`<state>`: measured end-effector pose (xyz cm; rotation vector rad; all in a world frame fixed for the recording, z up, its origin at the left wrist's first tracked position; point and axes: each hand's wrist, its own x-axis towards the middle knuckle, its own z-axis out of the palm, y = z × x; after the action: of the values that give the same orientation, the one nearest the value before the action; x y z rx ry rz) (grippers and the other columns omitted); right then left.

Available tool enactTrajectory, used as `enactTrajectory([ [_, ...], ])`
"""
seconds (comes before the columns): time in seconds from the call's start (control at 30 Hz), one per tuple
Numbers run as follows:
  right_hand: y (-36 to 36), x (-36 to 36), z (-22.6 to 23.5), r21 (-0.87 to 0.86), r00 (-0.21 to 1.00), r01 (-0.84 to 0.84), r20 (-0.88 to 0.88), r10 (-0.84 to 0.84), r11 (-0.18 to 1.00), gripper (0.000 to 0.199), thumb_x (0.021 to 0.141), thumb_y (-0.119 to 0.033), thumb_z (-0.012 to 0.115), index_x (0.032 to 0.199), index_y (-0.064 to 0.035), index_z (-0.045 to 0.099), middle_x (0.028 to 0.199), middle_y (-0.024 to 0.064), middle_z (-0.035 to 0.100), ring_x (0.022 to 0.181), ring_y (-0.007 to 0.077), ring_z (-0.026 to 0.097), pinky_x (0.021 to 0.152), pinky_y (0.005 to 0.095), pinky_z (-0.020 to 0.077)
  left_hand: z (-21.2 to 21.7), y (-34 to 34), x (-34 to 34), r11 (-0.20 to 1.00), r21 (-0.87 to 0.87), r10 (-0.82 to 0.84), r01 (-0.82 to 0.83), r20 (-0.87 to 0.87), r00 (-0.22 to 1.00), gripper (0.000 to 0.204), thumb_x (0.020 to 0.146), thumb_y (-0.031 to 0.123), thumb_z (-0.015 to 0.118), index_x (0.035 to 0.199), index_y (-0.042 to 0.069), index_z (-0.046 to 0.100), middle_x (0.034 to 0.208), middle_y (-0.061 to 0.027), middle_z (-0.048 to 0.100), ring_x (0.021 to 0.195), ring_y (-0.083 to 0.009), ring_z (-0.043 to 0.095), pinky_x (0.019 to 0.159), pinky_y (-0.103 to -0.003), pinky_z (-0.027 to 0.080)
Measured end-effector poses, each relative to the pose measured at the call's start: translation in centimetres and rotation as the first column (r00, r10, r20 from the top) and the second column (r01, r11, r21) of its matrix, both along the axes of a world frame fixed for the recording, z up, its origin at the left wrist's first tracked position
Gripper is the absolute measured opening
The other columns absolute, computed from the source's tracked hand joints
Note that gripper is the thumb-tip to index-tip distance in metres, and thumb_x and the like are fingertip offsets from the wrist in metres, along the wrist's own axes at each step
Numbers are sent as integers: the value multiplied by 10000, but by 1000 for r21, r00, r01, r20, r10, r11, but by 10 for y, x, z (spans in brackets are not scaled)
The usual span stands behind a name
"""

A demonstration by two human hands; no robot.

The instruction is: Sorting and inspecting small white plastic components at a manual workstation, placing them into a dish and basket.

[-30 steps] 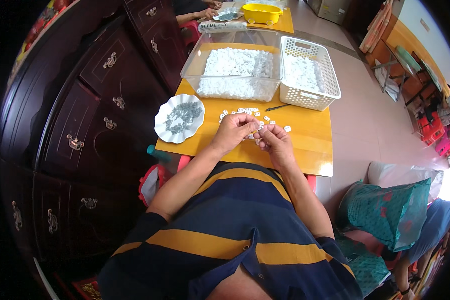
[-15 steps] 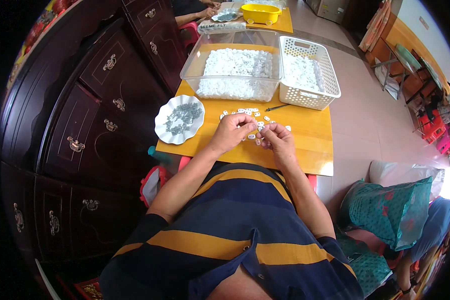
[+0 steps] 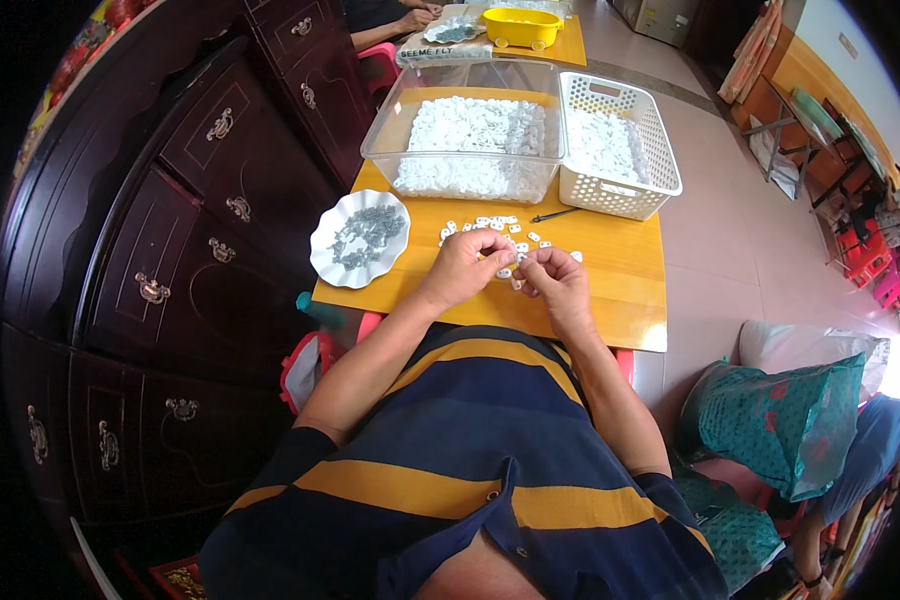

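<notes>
My left hand (image 3: 467, 268) and my right hand (image 3: 558, 290) meet above the wooden table, thumbs and fingertips pinched close together. A small white piece shows at the right fingertips. Whatever the left fingers grip is too small to make out. Around and beyond the hands lie several small white oblong pieces (image 3: 534, 237) with dark spots, some partly covered by my fingers. To the left of my left hand, a white scalloped dish (image 3: 322, 247) holds many small grey parts (image 3: 368, 232).
Behind the hands stand a clear plastic bin (image 3: 380, 145) and a white perforated basket (image 3: 660, 190), both with many white pieces. A dark thin tool (image 3: 554, 215) lies before the basket. Dark drawers (image 3: 200, 230) line the left. Another person's hand (image 3: 417, 20) is at the far table.
Both hands stay in nearly the same place. The right fingers have shifted slightly, still pinched near the left fingertips.
</notes>
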<state>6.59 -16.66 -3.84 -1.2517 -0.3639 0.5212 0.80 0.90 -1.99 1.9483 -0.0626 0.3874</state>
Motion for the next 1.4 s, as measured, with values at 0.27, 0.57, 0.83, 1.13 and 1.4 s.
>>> enactTrajectory([
  [0.27,1,0,-4,-82,997,37,67,-31,996,72,961,-108,665,947,-37,662,801,38,714,654,67,594,606,208,445,2,-7,-2,995,83,57,-57,11,998,140,920,129,686,914,-8,712,818,-34,713,732,-82,627,666,-262,512],
  [0.57,-6,5,3,41,999,39,-31,-37,998,107,971,-154,667,956,-48,665,836,43,714,651,71,585,610,210,447,0,5,1,997,-20,78,-79,-32,996,115,876,117,730,940,22,727,840,-95,720,757,-148,672,688,-286,526],
  [0.83,-18,33,-14,138,988,153,-56,-146,979,113,980,-179,659,993,-67,643,864,39,703,640,63,548,605,192,423,-18,-1,-6,780,615,114,-112,36,993,159,860,218,706,811,71,673,825,-116,627,833,-346,632,728,-457,515],
  [1.13,-16,31,-14,143,990,135,-59,-128,980,97,982,-174,657,976,-78,642,856,32,706,639,54,549,597,185,418,-14,-2,1,731,680,37,-50,34,999,165,894,206,651,848,48,636,866,-143,644,884,-350,628,779,-481,510],
  [1.4,-13,23,-12,110,992,120,-58,-114,987,93,972,-156,660,984,-64,654,860,21,710,650,40,549,613,180,436,7,-4,-6,874,482,43,-57,39,998,85,894,99,668,904,15,655,793,-111,666,699,-237,629,655,-351,510],
])
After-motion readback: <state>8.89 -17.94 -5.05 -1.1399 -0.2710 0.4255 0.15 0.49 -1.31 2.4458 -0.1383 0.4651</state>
